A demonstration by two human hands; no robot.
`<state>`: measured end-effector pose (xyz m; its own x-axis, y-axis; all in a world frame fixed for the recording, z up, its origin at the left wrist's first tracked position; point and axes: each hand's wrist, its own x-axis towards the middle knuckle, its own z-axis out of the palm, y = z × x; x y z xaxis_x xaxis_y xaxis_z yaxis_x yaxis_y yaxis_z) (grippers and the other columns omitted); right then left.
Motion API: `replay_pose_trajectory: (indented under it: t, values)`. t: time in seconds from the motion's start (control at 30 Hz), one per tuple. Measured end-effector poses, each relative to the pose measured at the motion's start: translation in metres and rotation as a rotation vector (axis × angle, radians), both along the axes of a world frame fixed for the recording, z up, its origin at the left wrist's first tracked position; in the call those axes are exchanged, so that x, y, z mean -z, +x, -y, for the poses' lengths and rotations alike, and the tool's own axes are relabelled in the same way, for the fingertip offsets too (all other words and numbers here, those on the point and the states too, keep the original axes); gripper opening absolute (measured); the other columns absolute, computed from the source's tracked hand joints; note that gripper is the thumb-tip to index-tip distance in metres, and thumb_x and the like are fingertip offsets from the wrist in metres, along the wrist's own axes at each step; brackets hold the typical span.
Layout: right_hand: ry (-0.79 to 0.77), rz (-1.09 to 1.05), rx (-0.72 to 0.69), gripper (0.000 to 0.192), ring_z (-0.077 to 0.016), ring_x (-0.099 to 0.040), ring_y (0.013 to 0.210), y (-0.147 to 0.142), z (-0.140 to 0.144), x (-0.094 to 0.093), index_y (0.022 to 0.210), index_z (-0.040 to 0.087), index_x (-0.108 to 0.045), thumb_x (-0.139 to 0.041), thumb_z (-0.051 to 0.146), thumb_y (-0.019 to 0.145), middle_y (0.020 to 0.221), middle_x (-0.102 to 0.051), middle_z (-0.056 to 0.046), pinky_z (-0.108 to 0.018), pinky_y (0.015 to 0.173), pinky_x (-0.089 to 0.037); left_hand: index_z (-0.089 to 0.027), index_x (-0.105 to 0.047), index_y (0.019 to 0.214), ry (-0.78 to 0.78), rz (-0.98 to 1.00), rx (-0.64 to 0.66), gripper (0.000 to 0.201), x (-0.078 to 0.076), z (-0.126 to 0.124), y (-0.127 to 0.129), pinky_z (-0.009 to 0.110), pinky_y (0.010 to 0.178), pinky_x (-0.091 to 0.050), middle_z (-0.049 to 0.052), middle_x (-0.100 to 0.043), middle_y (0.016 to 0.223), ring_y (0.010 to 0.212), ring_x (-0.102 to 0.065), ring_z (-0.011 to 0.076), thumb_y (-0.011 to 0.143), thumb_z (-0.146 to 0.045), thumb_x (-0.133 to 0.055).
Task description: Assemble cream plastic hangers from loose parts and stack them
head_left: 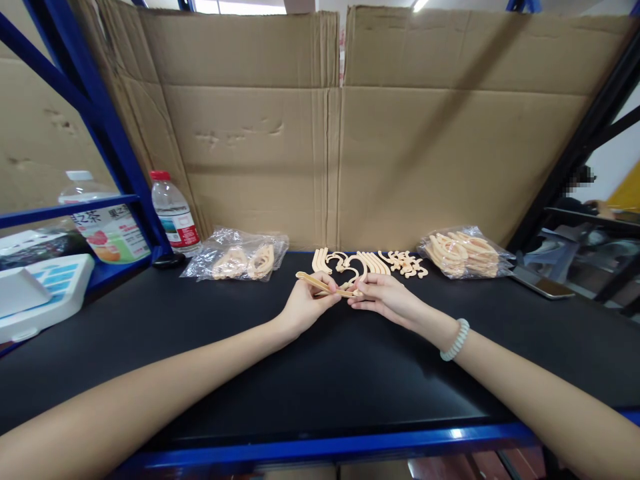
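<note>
My left hand point(309, 305) pinches a long, flat tan strip point(313, 281) between thumb and fingers, its far end slanting up to the left. Opposite it, my right hand point(384, 297) is closed on a curved beige piece point(361, 268) shaped like a hook. The strip's right end meets the fingers of the right hand, where the two pieces seem to touch; the exact contact is hidden. Just beyond the hands lie straight beige strips point(375, 263), more curved strips point(320, 260) and a scatter of small S-shaped pieces point(407, 263).
Clear plastic bags with beige parts lie at left point(243, 257) and right point(463, 252). Near the right bag rests a phone-like flat object point(545, 287). A red-capped bottle point(175, 213) stands at left, beside a blue rack point(145, 220). Cardboard point(260, 147) walls the table's point(320, 387) back.
</note>
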<state>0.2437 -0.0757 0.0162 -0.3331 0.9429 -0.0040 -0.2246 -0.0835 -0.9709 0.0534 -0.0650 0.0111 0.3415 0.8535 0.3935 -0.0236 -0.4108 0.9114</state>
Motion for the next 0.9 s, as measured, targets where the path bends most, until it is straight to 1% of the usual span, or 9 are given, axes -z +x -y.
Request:
replay_pose_trajectory:
  t: [0.13, 0.23, 0.4, 0.57, 0.7, 0.9]
  values:
    - [-0.006, 0.017, 0.011, 0.021, -0.0158, -0.066, 0.071, 0.0, -0.002, 0.003, 0.074, 0.015, -0.06, -0.077, 0.028, 0.073, 0.079, -0.067, -0.005, -0.033, 0.077, -0.054, -0.017, -0.055, 0.07, -0.012, 0.003, 0.007, 0.02, -0.001, 0.001, 0.0, 0.031, 0.078, -0.046, 0.0, -0.061, 0.072, 0.079, -0.062, 0.0177, 0.07, -0.026, -0.072]
    - [0.011, 0.027, 0.024, 0.023, -0.0157, -0.066, 0.07, -0.001, -0.002, 0.005, 0.075, 0.016, -0.06, -0.077, 0.031, 0.073, 0.075, -0.066, -0.004, -0.033, 0.076, -0.054, -0.016, -0.054, 0.069, -0.01, -0.001, 0.019, 0.02, -0.001, 0.001, -0.001, 0.032, 0.079, -0.046, 0.001, -0.063, 0.075, 0.08, -0.063, 0.0182, 0.07, -0.026, -0.072]
    - [0.096, 0.022, 0.042, 0.032, -0.015, -0.064, 0.066, -0.004, -0.002, 0.008, 0.073, 0.017, -0.057, -0.079, 0.039, 0.068, 0.07, -0.063, -0.002, -0.032, 0.071, -0.053, -0.017, -0.053, 0.068, 0.015, -0.02, 0.019, 0.02, 0.0, 0.0, 0.0, 0.028, 0.071, -0.045, -0.003, -0.057, 0.067, 0.071, -0.06, 0.0147, 0.07, -0.024, -0.072]
    - [0.164, 0.031, 0.103, 0.038, -0.0132, -0.062, 0.061, -0.008, -0.002, 0.013, 0.071, 0.017, -0.055, -0.08, 0.045, 0.064, 0.067, -0.061, 0.001, -0.03, 0.065, -0.052, -0.017, -0.052, 0.07, 0.002, -0.027, 0.015, 0.02, 0.001, -0.001, 0.0, 0.027, 0.071, -0.044, -0.004, -0.055, 0.067, 0.074, -0.06, 0.0153, 0.07, -0.023, -0.071]
    - [0.187, 0.061, 0.138, 0.037, -0.0123, -0.06, 0.057, -0.01, -0.001, 0.013, 0.069, 0.018, -0.053, -0.077, 0.044, 0.064, 0.064, -0.06, 0.002, -0.03, 0.061, -0.051, -0.017, -0.052, 0.069, 0.017, -0.052, 0.018, 0.02, 0.002, -0.002, 0.0, 0.027, 0.07, -0.044, -0.003, -0.053, 0.068, 0.072, -0.059, 0.0149, 0.07, -0.025, -0.071]
    - [0.201, 0.124, 0.182, 0.034, -0.0112, -0.057, 0.049, -0.011, -0.001, 0.014, 0.065, 0.019, -0.05, -0.074, 0.042, 0.064, 0.054, -0.058, 0.003, -0.027, 0.054, -0.047, -0.017, -0.054, 0.072, -0.006, -0.06, 0.049, 0.022, 0.003, -0.002, -0.001, 0.029, 0.074, -0.046, -0.003, -0.053, 0.071, 0.075, -0.06, 0.0157, 0.07, -0.027, -0.073]
